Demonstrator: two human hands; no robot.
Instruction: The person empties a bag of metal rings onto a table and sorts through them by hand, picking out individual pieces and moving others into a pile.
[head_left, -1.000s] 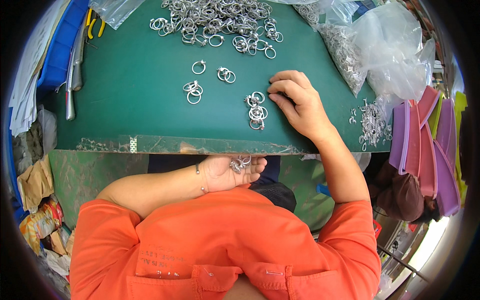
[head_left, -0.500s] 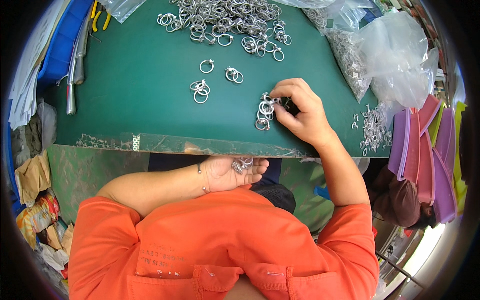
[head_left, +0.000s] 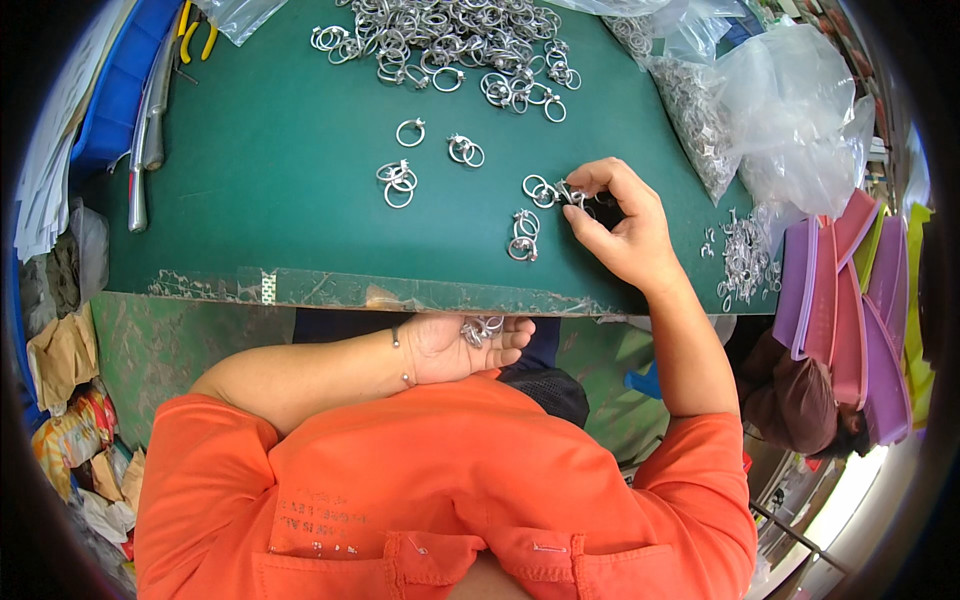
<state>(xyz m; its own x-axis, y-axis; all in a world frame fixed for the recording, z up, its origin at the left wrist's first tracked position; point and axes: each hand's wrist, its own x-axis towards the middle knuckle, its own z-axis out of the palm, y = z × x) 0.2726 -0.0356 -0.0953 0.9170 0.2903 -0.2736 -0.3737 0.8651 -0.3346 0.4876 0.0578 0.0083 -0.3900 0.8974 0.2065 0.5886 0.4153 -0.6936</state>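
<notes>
My right hand (head_left: 630, 225) is over the green table, thumb and forefinger pinching a few silver rings (head_left: 572, 194). Just left of these fingertips lie two linked rings (head_left: 540, 191), and below them a short cluster of rings (head_left: 523, 236). Below the table edge, my left hand (head_left: 450, 348) lies palm up with its fingers loosely curled, cupping several silver rings (head_left: 482, 330). Farther left on the table are a single ring (head_left: 410, 132), a pair (head_left: 466, 150) and another small group (head_left: 398, 184).
A large heap of rings (head_left: 450, 35) covers the far middle. Small metal pieces (head_left: 742, 255) and clear plastic bags (head_left: 790, 100) are at the right, with purple and pink bins (head_left: 838, 300) beyond. A person (head_left: 800, 400) is there too. Yellow-handled pliers (head_left: 197, 35) lie far left.
My right hand has shifted slightly right with the pinched rings. The cluster by its fingertips has spread apart, leaving two linked rings separate. My left hand stays in place.
</notes>
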